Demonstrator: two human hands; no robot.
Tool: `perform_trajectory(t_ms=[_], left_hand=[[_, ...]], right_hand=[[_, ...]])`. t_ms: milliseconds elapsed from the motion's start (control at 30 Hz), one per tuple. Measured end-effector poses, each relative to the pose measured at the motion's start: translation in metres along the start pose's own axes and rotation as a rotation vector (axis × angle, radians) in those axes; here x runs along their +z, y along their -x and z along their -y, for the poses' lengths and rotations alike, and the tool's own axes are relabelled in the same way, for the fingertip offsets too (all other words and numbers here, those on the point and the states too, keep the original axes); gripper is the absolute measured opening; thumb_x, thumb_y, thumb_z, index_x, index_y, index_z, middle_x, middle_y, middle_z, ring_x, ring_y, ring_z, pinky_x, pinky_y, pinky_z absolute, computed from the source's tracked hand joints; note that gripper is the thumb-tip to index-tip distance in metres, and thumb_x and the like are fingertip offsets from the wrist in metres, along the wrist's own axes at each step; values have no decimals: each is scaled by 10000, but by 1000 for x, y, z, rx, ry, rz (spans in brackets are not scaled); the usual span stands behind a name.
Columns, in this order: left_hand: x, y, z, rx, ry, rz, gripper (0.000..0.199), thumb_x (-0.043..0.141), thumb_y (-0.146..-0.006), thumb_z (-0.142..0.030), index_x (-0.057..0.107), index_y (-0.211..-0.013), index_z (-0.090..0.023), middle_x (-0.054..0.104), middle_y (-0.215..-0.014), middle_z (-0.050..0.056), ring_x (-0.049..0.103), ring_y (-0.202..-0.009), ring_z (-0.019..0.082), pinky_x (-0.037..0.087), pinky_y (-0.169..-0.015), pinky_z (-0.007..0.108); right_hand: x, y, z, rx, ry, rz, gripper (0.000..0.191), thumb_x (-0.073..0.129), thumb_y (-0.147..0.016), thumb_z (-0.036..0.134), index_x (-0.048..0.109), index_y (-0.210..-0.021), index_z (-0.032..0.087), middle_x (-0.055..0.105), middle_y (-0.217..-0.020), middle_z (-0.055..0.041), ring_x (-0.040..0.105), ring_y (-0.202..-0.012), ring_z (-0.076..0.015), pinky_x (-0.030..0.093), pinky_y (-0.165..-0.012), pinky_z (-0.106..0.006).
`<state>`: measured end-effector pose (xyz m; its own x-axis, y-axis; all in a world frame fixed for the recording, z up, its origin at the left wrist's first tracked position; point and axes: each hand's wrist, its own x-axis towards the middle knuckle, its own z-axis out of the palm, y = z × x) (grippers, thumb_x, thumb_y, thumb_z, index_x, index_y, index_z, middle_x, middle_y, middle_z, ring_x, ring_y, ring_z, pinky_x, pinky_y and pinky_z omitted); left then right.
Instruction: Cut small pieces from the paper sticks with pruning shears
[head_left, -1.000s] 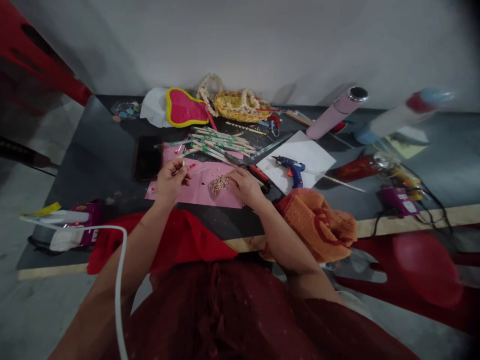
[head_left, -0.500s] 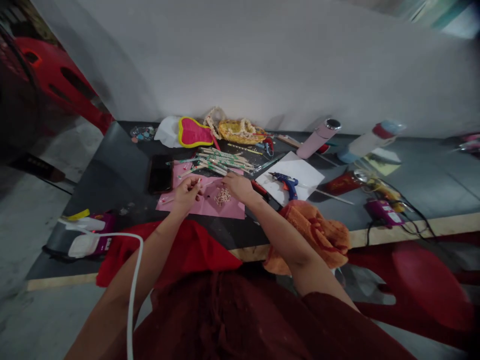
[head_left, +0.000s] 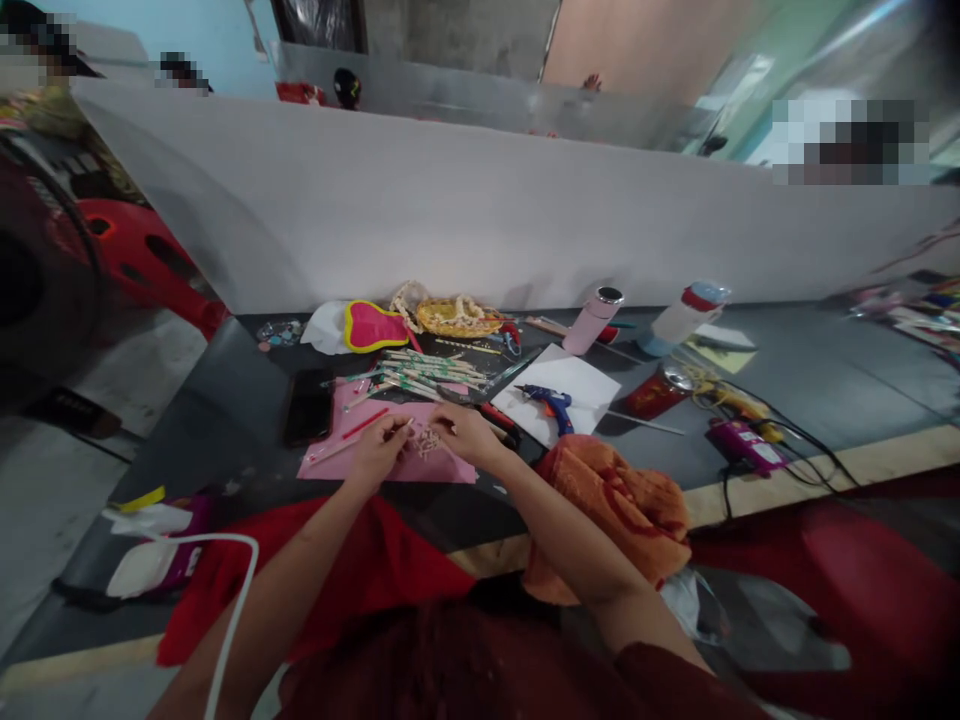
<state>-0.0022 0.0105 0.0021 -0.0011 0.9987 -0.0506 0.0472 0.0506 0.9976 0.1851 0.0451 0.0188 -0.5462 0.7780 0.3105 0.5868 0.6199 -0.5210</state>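
Note:
Over a sheet of pink paper (head_left: pixel 450 472), my left hand (head_left: pixel 377 450) has thumb and fingers pinched together, with a small pale bit at their tips. My right hand (head_left: pixel 469 435) is close beside it, its fingers drawn together over a little heap of small pale pieces (head_left: pixel 428 444). What the right fingertips hold, if anything, is too small to make out. A thin red stick (head_left: pixel 365 423) lies on the paper by my left hand. Just behind both hands is a pile of pale sticks with green-and-white wrapping (head_left: pixel 431 370).
A phone (head_left: pixel 309 407) lies left of the paper. To the right, a blue glue gun (head_left: pixel 551 402) rests on white paper (head_left: pixel 592 395). Behind are a yellow basket (head_left: pixel 457 318) and pink flask (head_left: pixel 592 322). An orange towel (head_left: pixel 611 500) and red can (head_left: pixel 660 390) are nearer right.
The view has tilted up, showing more beyond the partition. My right hand has come closer to the left, over the heap. The red stick now shows plainly on the paper.

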Motion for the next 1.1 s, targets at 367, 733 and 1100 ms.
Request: perform_trajectory(t_ms=[367, 733, 1100], left_hand=[[25, 0, -3, -12, -53, 47, 234, 638, -756, -393, 635, -852, -180, 631, -666, -1, 555, -542, 109, 445, -505, 220], [20, 5, 4, 37, -207, 41, 173, 566, -806, -310, 651, -891, -186, 643, -735, 5, 577, -640, 124, 470, -613, 236], [20, 9, 2, 40, -214, 95, 185, 556, -834, -378, 616, -841, -203, 618, -671, -6, 541, -576, 116, 434, -547, 229]], right_hand=[[24, 15, -16, 17, -310, -186, 297, 546, -838, 211, 528, -1131, 163, 650, -1043, -95, 634, -937, -173, 499, -839, -333], [19, 17, -13, 13, -261, -100, 391, 530, -862, 186, 493, -1251, 199, 681, -1007, -70, 625, -985, -187, 467, -923, -380], [17, 18, -13, 7, -380, -113, 376, 544, -860, 185, 502, -1234, 199, 686, -959, -43, 646, -910, -151, 507, -844, -312]])
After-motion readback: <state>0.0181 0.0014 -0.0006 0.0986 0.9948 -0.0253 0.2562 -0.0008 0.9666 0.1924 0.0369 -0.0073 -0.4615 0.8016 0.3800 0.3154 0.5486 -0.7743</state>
